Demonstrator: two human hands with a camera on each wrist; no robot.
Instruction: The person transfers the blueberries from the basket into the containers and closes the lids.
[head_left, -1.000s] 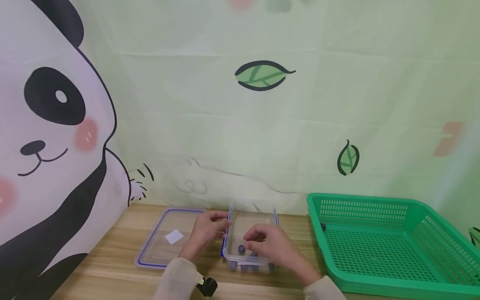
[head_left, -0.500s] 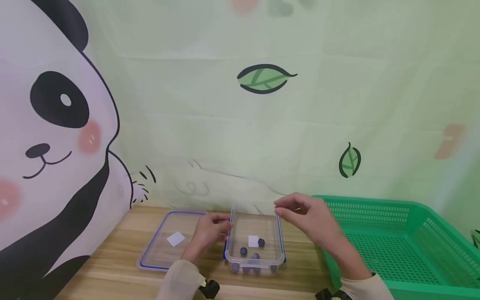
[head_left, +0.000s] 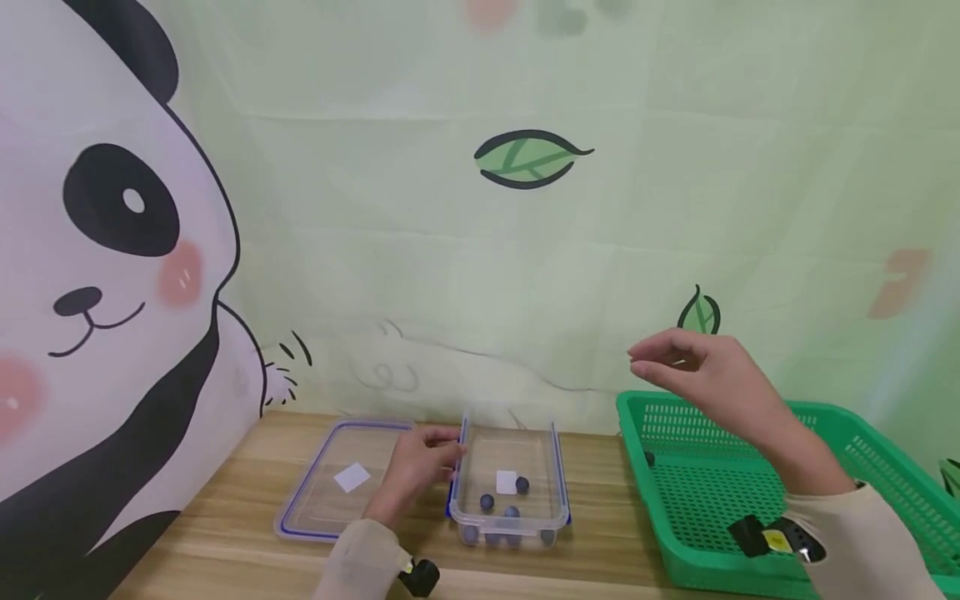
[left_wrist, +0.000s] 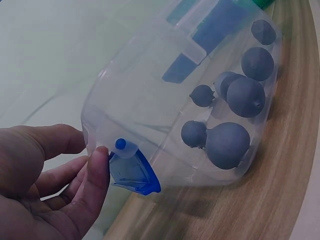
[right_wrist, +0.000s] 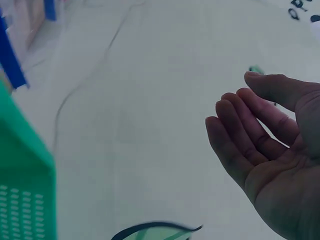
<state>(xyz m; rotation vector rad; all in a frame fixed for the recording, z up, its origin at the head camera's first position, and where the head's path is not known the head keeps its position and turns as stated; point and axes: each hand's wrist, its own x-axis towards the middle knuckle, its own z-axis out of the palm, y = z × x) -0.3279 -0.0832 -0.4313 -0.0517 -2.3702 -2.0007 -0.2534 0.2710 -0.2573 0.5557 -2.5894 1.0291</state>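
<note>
A clear plastic box (head_left: 510, 454) with blue side latches (left_wrist: 135, 172) stands on the wooden table, several blueberries (left_wrist: 245, 97) lying in its near end. My left hand (head_left: 422, 462) grips the box's left wall between thumb and fingers, right by a latch. Raised above the left part of a green plastic basket (head_left: 645, 517), my right hand (head_left: 720, 379) has loosely bent fingers and nothing between them. The right wrist view shows the same bare fingertips (right_wrist: 212, 122). Inside the basket, against its left wall, sits one blueberry (head_left: 649, 458).
The box's clear lid (head_left: 315, 500), edged in blue and bearing a white label (head_left: 352, 477), lies flat left of the box. A cloth backdrop (head_left: 420, 250) printed with a panda and leaves hangs behind the table (head_left: 600, 542).
My right hand has risen out of the box and moved right, to above the basket. The left hand stays on the box wall, and the blueberries in the box lie uncovered now.
</note>
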